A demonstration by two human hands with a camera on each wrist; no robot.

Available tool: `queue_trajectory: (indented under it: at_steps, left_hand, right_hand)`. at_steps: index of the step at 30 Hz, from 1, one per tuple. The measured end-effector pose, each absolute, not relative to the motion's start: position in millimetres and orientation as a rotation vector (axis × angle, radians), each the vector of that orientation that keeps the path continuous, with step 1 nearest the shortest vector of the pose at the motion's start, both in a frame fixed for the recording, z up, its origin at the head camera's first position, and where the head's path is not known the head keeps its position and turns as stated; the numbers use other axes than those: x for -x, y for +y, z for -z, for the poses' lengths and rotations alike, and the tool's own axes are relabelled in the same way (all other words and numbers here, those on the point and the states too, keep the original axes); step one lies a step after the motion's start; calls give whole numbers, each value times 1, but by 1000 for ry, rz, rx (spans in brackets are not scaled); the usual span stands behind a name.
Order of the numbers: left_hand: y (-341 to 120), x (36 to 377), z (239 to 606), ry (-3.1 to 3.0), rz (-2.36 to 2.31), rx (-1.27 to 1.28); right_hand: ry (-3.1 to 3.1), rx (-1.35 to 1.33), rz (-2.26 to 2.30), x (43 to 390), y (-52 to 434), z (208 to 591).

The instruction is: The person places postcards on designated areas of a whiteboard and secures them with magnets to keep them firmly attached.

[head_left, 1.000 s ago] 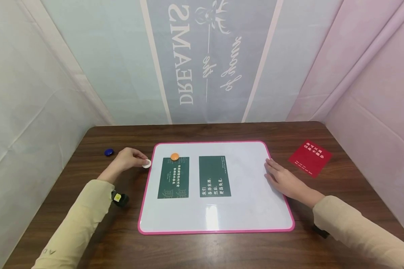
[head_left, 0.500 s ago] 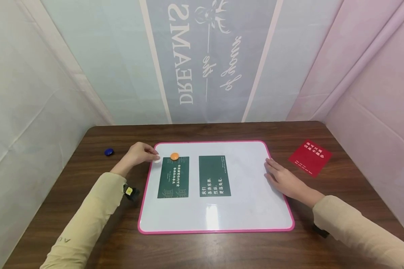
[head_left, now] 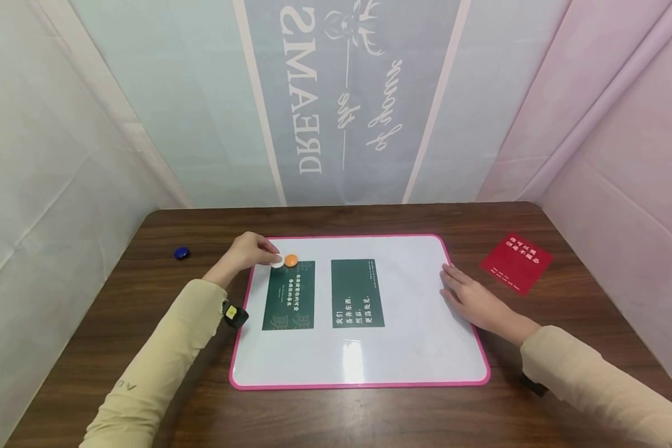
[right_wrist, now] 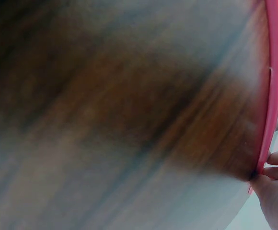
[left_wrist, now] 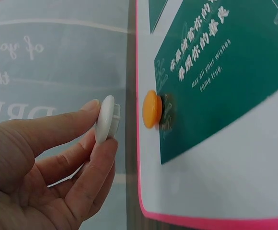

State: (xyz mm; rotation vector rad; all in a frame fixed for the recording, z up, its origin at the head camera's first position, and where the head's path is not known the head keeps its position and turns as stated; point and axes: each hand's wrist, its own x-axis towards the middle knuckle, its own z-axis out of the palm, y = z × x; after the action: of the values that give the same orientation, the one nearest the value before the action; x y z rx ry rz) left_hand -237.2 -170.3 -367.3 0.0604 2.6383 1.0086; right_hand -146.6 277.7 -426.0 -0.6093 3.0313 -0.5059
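Between the thumb and fingers of my left hand (head_left: pixel 249 251) is a round white magnet (left_wrist: pixel 106 117), held on edge over the whiteboard's far left corner. In the left wrist view it stands apart from the board face. Close by, an orange magnet (head_left: pixel 290 261) sits at the top edge of the left green card (head_left: pixel 289 300). A second green card (head_left: pixel 358 297) lies to its right on the pink-rimmed whiteboard (head_left: pixel 420 336). My right hand (head_left: pixel 476 300) rests on the board's right edge with its fingers extended; in the right wrist view the fingertips touch the pink rim (right_wrist: pixel 273 91).
A dark blue magnet (head_left: pixel 182 253) lies on the wooden table (head_left: pixel 145 348) left of the board. A red card (head_left: pixel 516 263) lies to the right, past my right hand. Printed curtains (head_left: pixel 201 124) hang behind the table and along both sides.
My left hand has carried the white magnet rightward from beside the board's left rim to over the left green card's top edge, close to the orange magnet. My right hand has stayed put.
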Motion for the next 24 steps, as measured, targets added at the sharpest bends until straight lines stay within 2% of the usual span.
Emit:
queue_trajectory:
  at_steps: [24]
  left_hand:
    - [-132, 238, 373, 2643, -1055, -141]
  right_hand:
    - [3030, 616, 507, 146, 279, 427]
